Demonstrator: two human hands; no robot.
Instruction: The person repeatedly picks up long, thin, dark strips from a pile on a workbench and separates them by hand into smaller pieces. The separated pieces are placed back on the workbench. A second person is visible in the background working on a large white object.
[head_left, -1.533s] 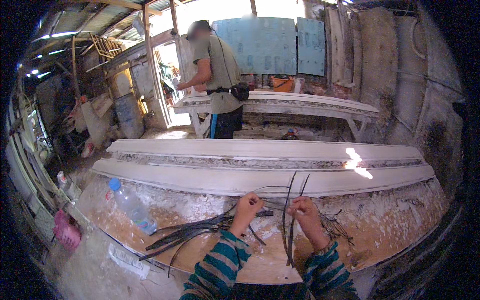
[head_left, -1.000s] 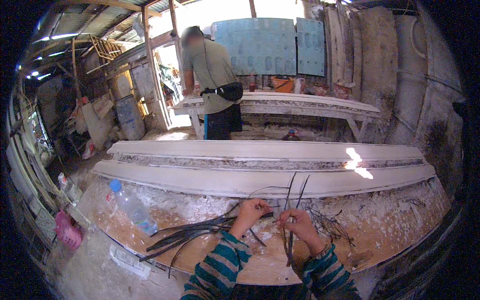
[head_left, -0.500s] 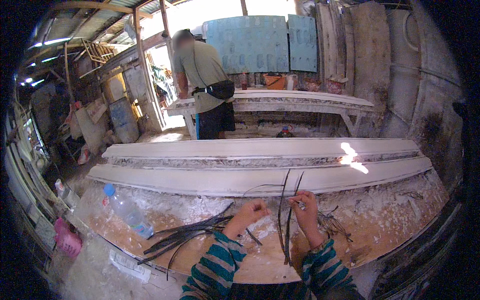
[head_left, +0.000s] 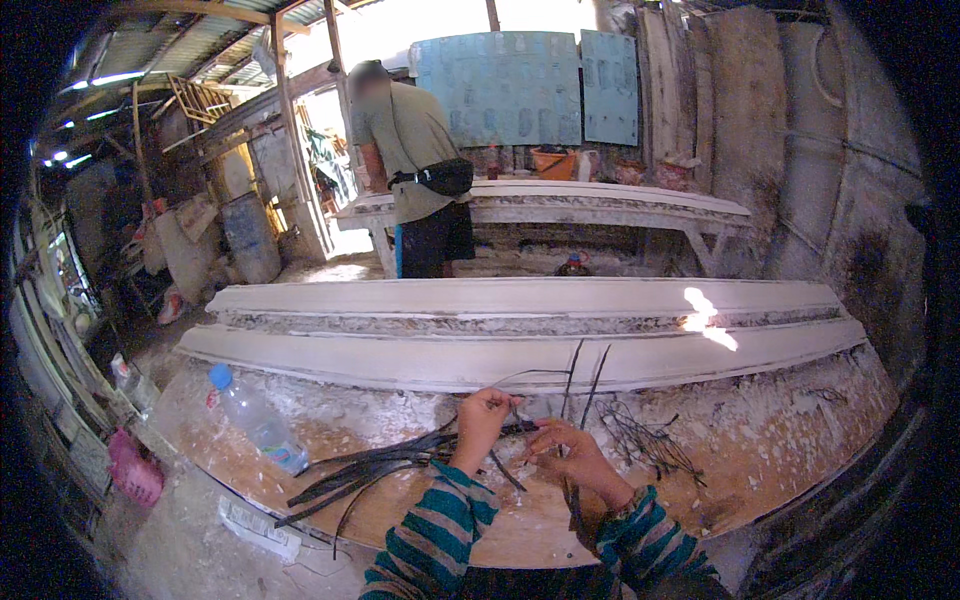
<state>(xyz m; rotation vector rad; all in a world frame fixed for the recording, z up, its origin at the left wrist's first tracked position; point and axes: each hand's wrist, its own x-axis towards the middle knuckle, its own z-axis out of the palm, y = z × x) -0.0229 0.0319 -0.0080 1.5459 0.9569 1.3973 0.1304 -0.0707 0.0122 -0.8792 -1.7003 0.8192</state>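
My right hand (head_left: pixel 575 462) pinches two thin dark upright strips (head_left: pixel 580 385); my left hand (head_left: pixel 483 418), just beside, pinches their crosswise tie.

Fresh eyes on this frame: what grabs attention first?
Probably the long white moulded plaster lengths running across the middle of the bench. In front of them, the left hand and right hand, in teal striped sleeves, pinch thin dark strips that fan out leftward over the plaster-crusted wooden bench. A clear plastic bottle with a blue cap lies at the left, and a person in a grey-green shirt stands behind.
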